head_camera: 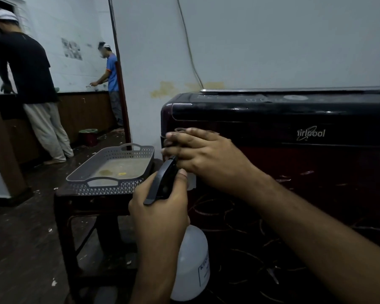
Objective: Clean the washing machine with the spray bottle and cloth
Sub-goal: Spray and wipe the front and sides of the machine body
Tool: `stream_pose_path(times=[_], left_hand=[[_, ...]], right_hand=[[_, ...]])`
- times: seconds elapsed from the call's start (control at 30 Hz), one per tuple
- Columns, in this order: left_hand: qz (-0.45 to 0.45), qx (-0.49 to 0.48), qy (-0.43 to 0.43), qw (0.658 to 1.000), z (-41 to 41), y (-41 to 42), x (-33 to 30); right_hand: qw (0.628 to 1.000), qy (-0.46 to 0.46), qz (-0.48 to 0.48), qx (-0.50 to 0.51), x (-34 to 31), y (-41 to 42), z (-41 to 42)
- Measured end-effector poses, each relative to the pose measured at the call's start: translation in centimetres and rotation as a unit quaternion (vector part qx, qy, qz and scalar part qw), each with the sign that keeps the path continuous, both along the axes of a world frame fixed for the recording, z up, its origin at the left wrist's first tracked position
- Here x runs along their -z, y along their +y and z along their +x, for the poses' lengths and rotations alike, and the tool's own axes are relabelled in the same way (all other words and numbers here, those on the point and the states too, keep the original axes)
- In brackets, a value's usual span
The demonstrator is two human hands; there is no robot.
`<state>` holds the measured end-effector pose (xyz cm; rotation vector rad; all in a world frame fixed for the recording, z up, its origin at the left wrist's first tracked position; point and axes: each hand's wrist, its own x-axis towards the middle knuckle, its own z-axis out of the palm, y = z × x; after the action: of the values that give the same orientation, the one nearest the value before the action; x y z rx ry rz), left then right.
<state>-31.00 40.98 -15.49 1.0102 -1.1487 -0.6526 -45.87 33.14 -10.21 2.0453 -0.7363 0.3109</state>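
Observation:
A dark red and black washing machine (294,132) fills the right half of the view, its front scratched. In front of its left edge I hold a white spray bottle (192,260) with a black trigger head (162,181). My left hand (160,213) grips the bottle's neck, thumb up beside the trigger. My right hand (204,154) reaches over the top of the spray head, fingers curled around the nozzle end, which is hidden under them. No cloth is in view.
A grey perforated plastic tray (110,170) sits on a dark wooden stool (75,216) just left of the machine. Two people stand at a counter at the far left. A red bucket (88,137) stands on the littered floor. A cable hangs down the white wall.

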Motion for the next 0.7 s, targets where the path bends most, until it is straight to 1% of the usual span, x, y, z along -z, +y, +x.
stream_pose_path(times=[0.03,0.07,0.1,0.17,0.2,0.23,0.3,0.33,0.37,0.43,0.47,0.5,0.53,0.57,0.63,0.67,0.7], left_hand=[[0.004,0.009,0.01,1.0,0.1,0.2,0.0],[0.008,0.015,0.017,1.0,0.2,0.3,0.2],[0.012,0.015,0.016,1.0,0.2,0.2,0.4],[0.018,0.005,0.007,1.0,0.0,0.2,0.9],[0.018,0.007,0.008,1.0,-0.4,0.2,0.9],[0.021,0.011,0.014,1.0,-0.7,0.3,0.8],[0.02,0.033,0.025,0.999,-1.4,0.4,0.7],[0.017,0.045,0.03,0.998,-1.8,0.5,0.6],[0.015,0.053,0.032,0.998,-2.1,0.5,0.6],[0.015,0.058,0.024,0.998,-2.7,0.4,0.9],[0.018,0.056,0.015,0.998,-3.2,0.3,1.0],[0.022,0.056,0.008,0.998,-3.6,0.2,1.1],[0.026,0.057,0.005,0.998,-4.3,0.2,1.2],[0.027,0.059,0.007,0.998,-4.8,0.2,1.2],[0.022,0.082,0.015,0.996,-5.6,0.3,1.0],[0.018,0.091,0.014,0.996,-5.9,0.5,0.9],[0.017,0.098,0.017,0.995,-6.3,0.5,0.9]], right_hand=[[1.0,-0.003,-0.027,0.0,-0.1,0.3,-1.3],[0.998,-0.029,-0.061,0.002,-0.4,0.5,-2.2],[0.992,-0.075,-0.099,0.008,-0.9,0.7,-2.8],[0.974,-0.176,-0.138,0.019,-1.1,0.8,-1.8],[0.973,-0.185,-0.137,0.024,-0.8,0.8,-1.1],[0.981,-0.156,-0.116,0.022,-0.1,0.7,-0.6],[0.996,-0.055,-0.065,0.028,1.1,1.3,-2.1],[0.997,-0.038,-0.065,0.033,1.2,2.0,-3.5],[0.994,-0.055,-0.087,0.035,1.2,2.5,-4.8],[0.978,-0.143,-0.145,0.041,0.9,3.0,-5.9],[0.967,-0.194,-0.161,0.042,0.7,3.1,-5.7],[0.959,-0.226,-0.164,0.039,0.7,2.9,-4.9],[0.96,-0.229,-0.156,0.039,1.0,3.0,-4.5],[0.97,-0.201,-0.135,0.034,1.4,3.0,-4.6],[0.989,-0.113,-0.09,0.04,2.2,3.8,-6.7],[0.99,-0.096,-0.095,0.043,2.3,4.5,-8.0],[0.986,-0.104,-0.117,0.048,2.4,5.0,-9.2]])
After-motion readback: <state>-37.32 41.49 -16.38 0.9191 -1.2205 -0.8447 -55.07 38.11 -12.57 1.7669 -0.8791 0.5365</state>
